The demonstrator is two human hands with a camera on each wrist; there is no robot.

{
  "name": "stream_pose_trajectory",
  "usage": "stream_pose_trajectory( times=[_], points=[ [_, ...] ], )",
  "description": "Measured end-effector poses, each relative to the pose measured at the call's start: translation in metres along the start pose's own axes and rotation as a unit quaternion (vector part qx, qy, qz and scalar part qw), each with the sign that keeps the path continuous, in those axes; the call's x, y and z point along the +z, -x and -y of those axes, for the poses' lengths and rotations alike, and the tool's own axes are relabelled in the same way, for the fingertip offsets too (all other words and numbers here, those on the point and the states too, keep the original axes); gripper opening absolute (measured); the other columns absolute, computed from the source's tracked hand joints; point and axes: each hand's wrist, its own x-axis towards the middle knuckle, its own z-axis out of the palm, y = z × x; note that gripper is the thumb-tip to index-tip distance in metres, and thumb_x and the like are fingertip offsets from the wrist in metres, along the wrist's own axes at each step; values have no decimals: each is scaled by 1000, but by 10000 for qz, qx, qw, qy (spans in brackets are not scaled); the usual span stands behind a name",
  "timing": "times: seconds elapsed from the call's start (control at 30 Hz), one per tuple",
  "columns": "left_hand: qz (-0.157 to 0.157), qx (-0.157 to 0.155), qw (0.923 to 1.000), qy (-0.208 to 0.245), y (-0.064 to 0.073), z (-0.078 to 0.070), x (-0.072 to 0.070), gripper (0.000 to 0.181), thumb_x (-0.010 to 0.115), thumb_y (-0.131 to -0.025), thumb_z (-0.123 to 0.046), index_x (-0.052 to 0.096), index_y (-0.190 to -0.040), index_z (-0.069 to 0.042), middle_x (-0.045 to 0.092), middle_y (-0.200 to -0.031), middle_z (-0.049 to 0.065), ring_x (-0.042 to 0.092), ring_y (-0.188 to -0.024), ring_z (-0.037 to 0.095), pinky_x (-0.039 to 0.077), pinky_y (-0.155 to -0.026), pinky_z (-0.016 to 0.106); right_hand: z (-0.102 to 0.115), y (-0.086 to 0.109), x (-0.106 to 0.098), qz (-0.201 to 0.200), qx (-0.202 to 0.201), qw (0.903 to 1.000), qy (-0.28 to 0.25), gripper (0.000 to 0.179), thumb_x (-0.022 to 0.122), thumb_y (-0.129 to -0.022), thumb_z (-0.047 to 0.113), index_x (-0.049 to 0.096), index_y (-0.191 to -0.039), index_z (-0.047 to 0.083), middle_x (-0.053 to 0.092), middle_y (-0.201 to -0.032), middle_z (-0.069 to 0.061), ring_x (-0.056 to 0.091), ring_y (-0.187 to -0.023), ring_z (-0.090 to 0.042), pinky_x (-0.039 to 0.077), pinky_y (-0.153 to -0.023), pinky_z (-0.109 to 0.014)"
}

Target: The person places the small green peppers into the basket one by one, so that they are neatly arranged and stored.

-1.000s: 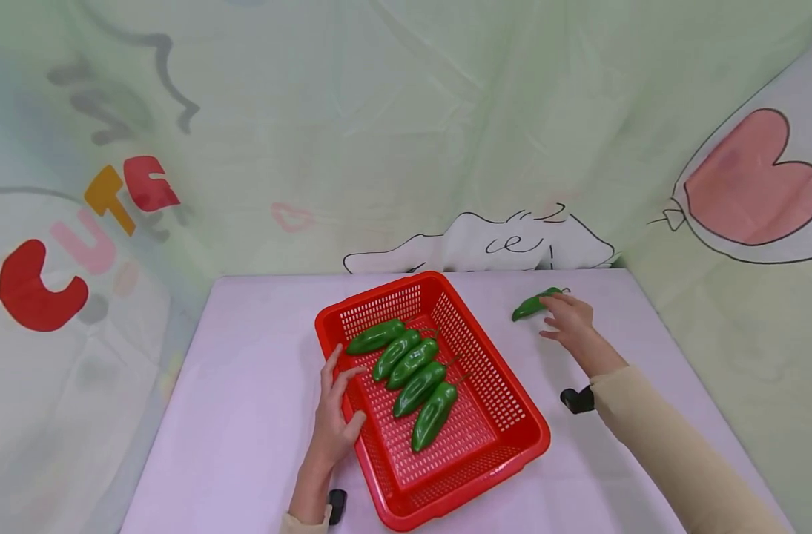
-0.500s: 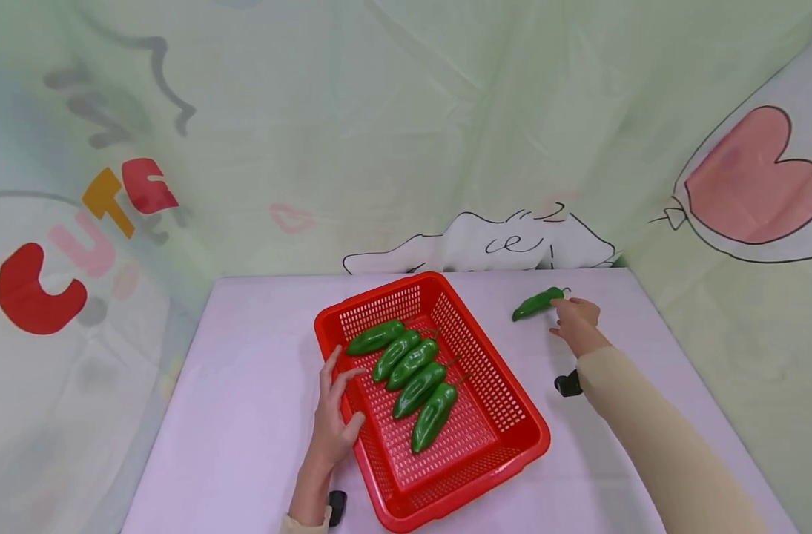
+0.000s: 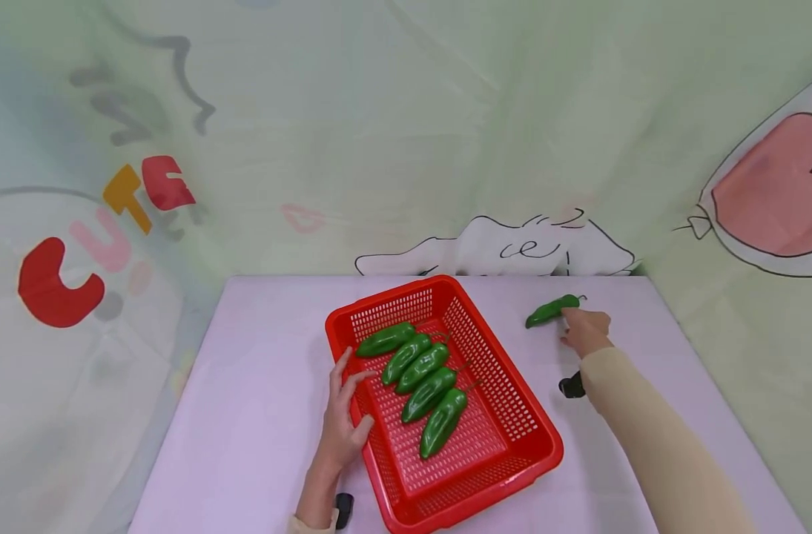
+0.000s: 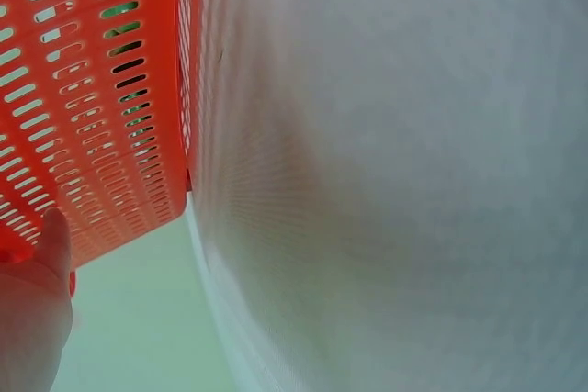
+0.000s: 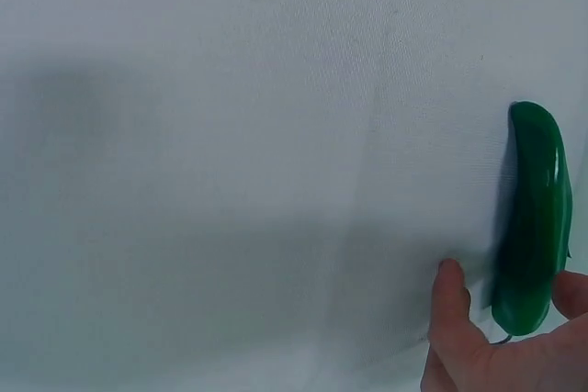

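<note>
A red perforated basket [image 3: 546, 445] stands on the table, tilted to the left in the head view. Several glossy green peppers [image 3: 443, 424] lie in a slanting row inside it. My left hand [image 3: 342, 423] rests at the basket's left rim, fingers spread; the left wrist view shows one finger [image 4: 53, 243] at the perforated outer wall. Right of the basket, another green pepper [image 3: 551, 311] lies on the table. My right hand [image 3: 587, 331] is at its stem end. In the right wrist view its digits straddle that pepper [image 5: 533, 218], one touching it and one apart from it.
The table [image 3: 259, 371] has a pale cover. A printed cloth [image 3: 406, 148] hangs behind it and along both sides. Black wrist devices [image 3: 571, 386] sit below both hands.
My right hand has come down to the stem end of the pepper outside the basket. My left hand stays at the rim. The head view has shifted slightly.
</note>
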Motion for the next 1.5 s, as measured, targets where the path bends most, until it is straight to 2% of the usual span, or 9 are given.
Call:
stream_pose_trajectory(
  times=[0.27,0.43,0.5,0.67,0.83,1.03,1.17,1.27,1.5],
  points=[
    [36,-14,10000,63,1,-2,3,61,55,-68,-3,57,-128,-16,17,-161,2,26,-141,44,48,-95,60,1,-4,-2,-1,51,9999,-94,73,56,-96,16,16,-155,3,42,-146,-16,59,-104,-19,53,-92,-28],
    [55,-84,9999,41,2,-2,4,60,54,-68,-5,57,-128,-10,17,-162,3,25,-141,44,48,-95,61,2,-9,1,141,153,9996,-205,73,55,-96,15,14,-155,4,50,-124,-12,60,-103,-18,52,-95,-29],
    [53,-130,9999,14,3,-2,5,60,55,-68,-5,57,-128,-10,18,-161,6,26,-141,44,49,-94,60,2,-10,2,195,196,9992,-291,74,55,-96,18,13,-156,5,49,-126,-12,58,-107,-18,52,-96,-29],
    [49,-238,9997,-18,6,-4,7,60,55,-69,-7,57,-128,-14,19,-161,6,25,-141,43,50,-93,58,0,-11,4,221,205,9988,-396,79,57,-95,27,10,-156,7,33,-153,-14,51,-119,-20,51,-98,-31],
    [68,-244,9997,-1,8,-6,8,60,56,-69,-8,57,-127,-23,18,-161,0,25,-141,41,50,-93,58,-4,-13,6,92,179,9990,-396,79,60,-94,22,14,-155,5,34,-154,-15,50,-122,-20,52,-95,-32],
    [18,-208,9997,111,6,-6,9,61,55,-67,-8,58,-127,-21,18,-161,1,25,-142,40,49,-93,60,-3,-16,10,8,95,9983,-574,74,58,-94,13,16,-154,4,43,-142,-13,55,-108,-15,53,-94,-30],
    [12,-196,9998,96,5,-4,8,62,55,-67,-8,57,-127,-23,18,-161,0,26,-142,40,49,-93,60,0,-16,11,84,219,9972,-708,74,56,-95,11,13,-155,6,49,-123,-10,56,-106,-13,52,-95,-29],
    [26,-200,9998,2,5,-3,6,62,55,-68,-8,57,-128,-24,17,-162,-2,26,-141,41,49,-94,59,2,-16,12,233,339,9965,-728,77,56,-96,11,7,-156,8,46,-111,-6,55,-106,-13,51,-97,-27],
    [-23,-144,9998,-153,1,2,2,62,53,-68,-5,57,-127,-22,17,-162,4,26,-141,44,47,-96,60,10,-12,19,530,513,9929,-938,83,57,-95,8,2,-157,12,41,-109,-4,52,-105,-11,50,-96,-26]
  ],
)
